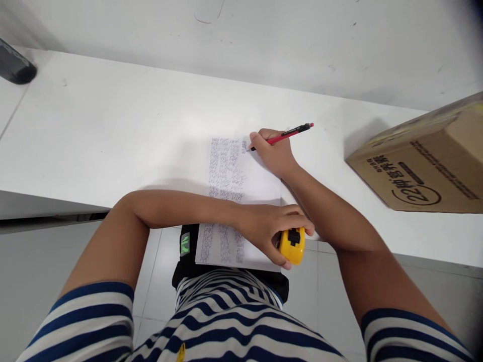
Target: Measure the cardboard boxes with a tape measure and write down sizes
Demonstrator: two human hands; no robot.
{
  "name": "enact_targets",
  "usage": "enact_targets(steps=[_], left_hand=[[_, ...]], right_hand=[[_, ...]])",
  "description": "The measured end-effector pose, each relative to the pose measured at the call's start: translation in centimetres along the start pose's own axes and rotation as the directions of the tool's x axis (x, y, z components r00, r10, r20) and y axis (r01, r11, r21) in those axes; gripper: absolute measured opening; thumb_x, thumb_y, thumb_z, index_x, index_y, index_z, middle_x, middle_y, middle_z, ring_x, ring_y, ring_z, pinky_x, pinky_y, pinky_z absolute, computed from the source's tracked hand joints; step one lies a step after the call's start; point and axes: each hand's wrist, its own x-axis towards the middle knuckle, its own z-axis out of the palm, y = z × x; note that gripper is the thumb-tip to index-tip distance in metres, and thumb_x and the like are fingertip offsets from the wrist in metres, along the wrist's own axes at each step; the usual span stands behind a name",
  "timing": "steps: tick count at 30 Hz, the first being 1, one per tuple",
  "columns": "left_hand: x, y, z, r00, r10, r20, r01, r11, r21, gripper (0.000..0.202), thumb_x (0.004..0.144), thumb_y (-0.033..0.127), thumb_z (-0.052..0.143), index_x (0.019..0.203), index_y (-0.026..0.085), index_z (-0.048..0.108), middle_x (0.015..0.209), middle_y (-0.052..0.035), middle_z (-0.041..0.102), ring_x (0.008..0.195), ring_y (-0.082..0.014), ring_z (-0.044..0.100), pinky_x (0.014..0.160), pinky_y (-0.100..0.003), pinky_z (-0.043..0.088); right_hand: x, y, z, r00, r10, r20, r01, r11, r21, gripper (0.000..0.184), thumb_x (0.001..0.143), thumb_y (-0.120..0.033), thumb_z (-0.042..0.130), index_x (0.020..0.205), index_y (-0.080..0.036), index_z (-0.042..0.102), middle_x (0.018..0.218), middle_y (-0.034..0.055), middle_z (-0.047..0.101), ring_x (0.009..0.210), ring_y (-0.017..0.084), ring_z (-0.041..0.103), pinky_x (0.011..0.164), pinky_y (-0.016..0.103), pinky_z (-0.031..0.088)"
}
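My right hand [274,153] is closed round a red pen [287,134] whose tip touches the upper right of a white sheet of paper [260,183]. Columns of grey handwriting cover the sheet, which hangs over the near edge of the white table [113,130]. My left forearm crosses the sheet, and my left hand [269,229] wraps its fingers round a small yellow object with a black button [293,245] at the paper's lower right corner.
A brown cardboard box [426,161] with black print stands tilted on the table at the right. A dark object [15,65] lies at the far left corner. A white wall runs behind the table. My striped shirt and a black pouch [186,251] fill the foreground.
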Motion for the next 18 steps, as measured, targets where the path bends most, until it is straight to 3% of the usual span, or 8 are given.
enact_targets(steps=[4, 8, 14, 16, 18], left_hand=[[0.0, 0.1, 0.1, 0.999, -0.007, -0.032, 0.006, 1.000, -0.024, 0.071, 0.069, 0.050, 0.085, 0.127, 0.016, 0.061, 0.132, -0.0179, 0.058, 0.101, -0.0256, 0.063, 0.090, -0.042, 0.057], [-0.1, 0.6, -0.1, 0.998, -0.057, -0.026, 0.055, 0.997, -0.056, 0.070, 0.064, 0.045, 0.090, 0.124, 0.019, 0.063, 0.132, -0.0152, 0.060, 0.102, -0.0255, 0.064, 0.093, -0.041, 0.057], [-0.3, 0.6, -0.5, 0.997, -0.071, 0.025, 0.069, 0.997, 0.041, 0.076, 0.072, 0.050, 0.087, 0.134, 0.020, 0.056, 0.136, -0.0159, 0.057, 0.113, -0.0275, 0.063, 0.103, -0.042, 0.055], [-0.5, 0.2, -0.6, 0.997, -0.063, 0.039, 0.060, 0.995, 0.079, 0.084, 0.069, 0.056, 0.088, 0.136, 0.019, 0.054, 0.135, -0.0170, 0.056, 0.115, -0.0289, 0.062, 0.104, -0.043, 0.055], [-0.6, -0.1, -0.8, 0.998, -0.050, 0.035, 0.046, 0.991, 0.128, 0.089, 0.067, 0.061, 0.088, 0.136, 0.017, 0.054, 0.134, -0.0179, 0.055, 0.116, -0.0298, 0.060, 0.105, -0.045, 0.055]], right_hand=[[-0.1, -0.1, 0.1, 1.000, -0.004, -0.024, 0.003, 1.000, -0.015, 0.044, 0.093, -0.023, 0.059, 0.053, -0.023, 0.041, 0.056, -0.0043, 0.043, 0.060, 0.011, 0.046, 0.065, 0.033, 0.046], [-0.1, 0.1, 0.0, 1.000, -0.001, 0.004, 0.001, 1.000, -0.008, 0.043, 0.093, -0.024, 0.059, 0.054, -0.024, 0.041, 0.056, -0.0044, 0.043, 0.061, 0.012, 0.047, 0.064, 0.033, 0.046], [0.3, 1.0, 0.0, 0.999, -0.041, -0.028, 0.040, 0.998, -0.049, 0.041, 0.095, -0.036, 0.057, 0.058, -0.024, 0.044, 0.059, -0.0020, 0.049, 0.061, 0.014, 0.050, 0.067, 0.034, 0.047], [0.6, 1.2, 0.2, 0.986, -0.121, -0.114, 0.101, 0.980, -0.171, 0.036, 0.099, -0.041, 0.052, 0.067, -0.024, 0.053, 0.072, 0.0022, 0.060, 0.072, 0.017, 0.058, 0.073, 0.036, 0.049], [1.0, 1.3, 0.4, 0.964, -0.225, -0.141, 0.161, 0.918, -0.363, 0.021, 0.099, -0.036, 0.050, 0.089, -0.024, 0.064, 0.103, 0.0072, 0.069, 0.089, 0.020, 0.063, 0.082, 0.037, 0.051]])
